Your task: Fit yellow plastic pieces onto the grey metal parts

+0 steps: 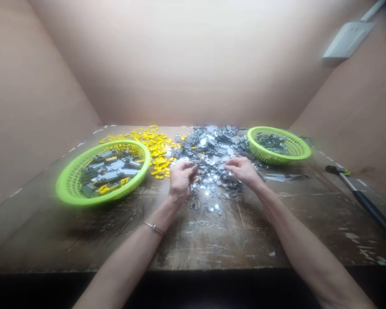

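Note:
My left hand (181,179) is closed in a pinch at the near left side of a heap of small grey and silvery metal-looking parts (215,143). What its fingers hold, if anything, is too small and blurred to name. Over the right side of that heap, my right hand (242,170) also pinches, thumb against fingertips; I cannot make out what is in it. The two hands are apart. Yellow frame-shaped pieces (161,163) lie in a loose pile just beyond and left of my left hand.
A green basket (64,189) at left holds grey and yellow assembled pieces. Another green basket (279,159) at back right contains small dark parts. A black-handled tool (373,208) lies on the worn wooden table (212,249) at right. A white power socket (349,40) hangs on the wall.

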The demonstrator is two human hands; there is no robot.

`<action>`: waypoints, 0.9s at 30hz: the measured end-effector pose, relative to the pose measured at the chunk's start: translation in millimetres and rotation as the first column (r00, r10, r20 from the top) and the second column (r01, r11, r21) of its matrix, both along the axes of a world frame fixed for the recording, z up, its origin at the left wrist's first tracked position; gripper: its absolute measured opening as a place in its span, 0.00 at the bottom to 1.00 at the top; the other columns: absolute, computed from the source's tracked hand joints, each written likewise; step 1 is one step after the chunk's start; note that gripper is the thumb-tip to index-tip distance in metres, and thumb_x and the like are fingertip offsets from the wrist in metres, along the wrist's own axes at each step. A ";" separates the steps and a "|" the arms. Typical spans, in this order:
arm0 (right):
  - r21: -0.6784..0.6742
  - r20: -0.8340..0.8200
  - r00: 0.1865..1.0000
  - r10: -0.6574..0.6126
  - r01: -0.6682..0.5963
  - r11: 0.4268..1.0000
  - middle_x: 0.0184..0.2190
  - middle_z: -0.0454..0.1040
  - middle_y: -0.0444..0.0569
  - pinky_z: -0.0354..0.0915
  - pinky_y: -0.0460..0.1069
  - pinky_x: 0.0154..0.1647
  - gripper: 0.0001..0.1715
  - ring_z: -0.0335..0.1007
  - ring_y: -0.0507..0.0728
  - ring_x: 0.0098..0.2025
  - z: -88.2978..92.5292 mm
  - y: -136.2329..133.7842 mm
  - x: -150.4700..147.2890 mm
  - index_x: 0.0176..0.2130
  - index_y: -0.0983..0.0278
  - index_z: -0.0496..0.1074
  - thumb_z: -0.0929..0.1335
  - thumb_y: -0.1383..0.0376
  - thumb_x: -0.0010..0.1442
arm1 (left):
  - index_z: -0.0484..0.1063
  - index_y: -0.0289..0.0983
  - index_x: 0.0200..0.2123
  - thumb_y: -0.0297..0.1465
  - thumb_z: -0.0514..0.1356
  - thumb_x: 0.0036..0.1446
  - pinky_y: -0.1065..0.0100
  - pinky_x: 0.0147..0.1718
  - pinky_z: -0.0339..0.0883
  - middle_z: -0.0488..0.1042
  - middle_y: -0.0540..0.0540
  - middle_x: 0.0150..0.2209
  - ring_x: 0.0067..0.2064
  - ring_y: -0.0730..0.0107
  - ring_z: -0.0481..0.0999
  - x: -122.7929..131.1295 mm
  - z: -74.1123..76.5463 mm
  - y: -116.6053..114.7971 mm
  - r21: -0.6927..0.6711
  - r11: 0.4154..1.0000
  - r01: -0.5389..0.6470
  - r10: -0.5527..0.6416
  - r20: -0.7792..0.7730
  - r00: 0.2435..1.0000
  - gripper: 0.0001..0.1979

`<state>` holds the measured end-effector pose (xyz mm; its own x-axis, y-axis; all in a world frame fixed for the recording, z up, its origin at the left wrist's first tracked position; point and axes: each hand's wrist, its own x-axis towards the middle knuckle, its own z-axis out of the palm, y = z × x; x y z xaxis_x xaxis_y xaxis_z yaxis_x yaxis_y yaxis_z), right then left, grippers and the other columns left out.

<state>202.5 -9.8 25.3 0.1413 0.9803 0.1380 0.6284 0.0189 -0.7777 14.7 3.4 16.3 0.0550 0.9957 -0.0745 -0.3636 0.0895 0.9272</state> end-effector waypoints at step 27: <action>-0.038 0.865 0.478 0.153 -0.243 0.969 0.30 0.65 0.53 0.47 0.47 0.26 0.09 0.57 0.55 0.33 -24.0 -12.4 -34.2 0.29 0.67 0.66 0.58 0.72 0.51 | 0.58 0.34 0.31 0.25 0.53 0.44 0.78 0.09 0.51 0.65 0.51 0.16 0.13 0.78 0.62 4.3 -8.8 -6.5 -0.231 0.938 0.260 -0.281 -0.062 0.958 0.08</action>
